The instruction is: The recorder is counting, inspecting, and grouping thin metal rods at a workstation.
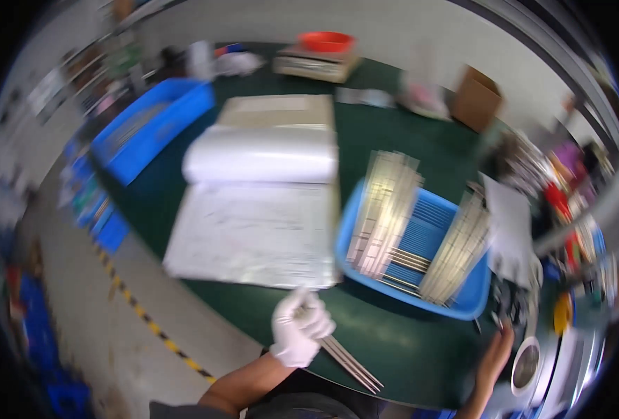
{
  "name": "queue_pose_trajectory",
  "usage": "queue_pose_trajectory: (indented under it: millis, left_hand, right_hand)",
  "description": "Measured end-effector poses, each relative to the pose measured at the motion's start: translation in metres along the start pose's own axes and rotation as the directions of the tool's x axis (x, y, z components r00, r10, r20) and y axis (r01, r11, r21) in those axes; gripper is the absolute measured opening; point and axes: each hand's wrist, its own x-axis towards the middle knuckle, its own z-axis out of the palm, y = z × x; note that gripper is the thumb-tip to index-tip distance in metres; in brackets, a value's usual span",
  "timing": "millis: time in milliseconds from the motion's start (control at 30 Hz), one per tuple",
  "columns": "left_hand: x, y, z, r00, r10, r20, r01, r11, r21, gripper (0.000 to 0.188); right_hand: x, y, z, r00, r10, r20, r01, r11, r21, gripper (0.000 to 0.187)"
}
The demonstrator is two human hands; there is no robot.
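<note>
My left hand (301, 327), in a white glove, is closed around a small bundle of thin metal rods (351, 364), which stick out toward the lower right over the table's front edge. My right hand (494, 354), bare and blurred, is at the right side of the table, close to some small dark items (508, 304); its fingers are too smeared to read. Between and beyond my hands sits a blue plastic basket (414, 302). Clear packs of thin rods (386, 216) lean inside it, and more packs (456, 251) rest at its right side.
An open binder of large sheets (253, 230) lies on the green table (386, 119), left of the basket. Farther back are a long blue bin (152, 133), a scale (313, 66) with a red tray (327, 42), and a cardboard box (477, 98). Clutter crowds the right side.
</note>
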Motion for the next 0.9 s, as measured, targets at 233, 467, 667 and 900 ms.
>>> queue_pose_trajectory:
  millis: [233, 467, 667, 900]
  left_hand:
    - [-0.01, -0.01, -0.01, 0.99, 0.108, -0.096, -0.124, 0.976, -0.179, 0.032]
    - [-0.002, -0.021, 0.0, 0.99, 0.087, -0.107, -0.101, 0.985, -0.137, 0.029]
    - [-0.002, -0.022, 0.002, 0.992, 0.036, -0.122, -0.045, 0.997, -0.07, 0.026]
    - [-0.004, -0.028, 0.006, 0.95, 0.094, -0.297, -0.089, 0.996, 0.03, 0.017]
  right_hand:
    - [0.014, -0.041, 0.015, 0.907, -0.401, -0.125, 0.407, 0.913, 0.021, 0.021]
    - [-0.004, -0.087, 0.029, 0.903, -0.411, 0.124, 0.377, 0.897, 0.231, 0.027]
    - [0.001, -0.183, 0.073, 0.555, -0.761, 0.335, 0.53, 0.634, 0.562, 0.022]
    - [-0.014, -0.233, 0.103, 0.504, -0.771, 0.39, 0.546, 0.634, 0.548, 0.022]
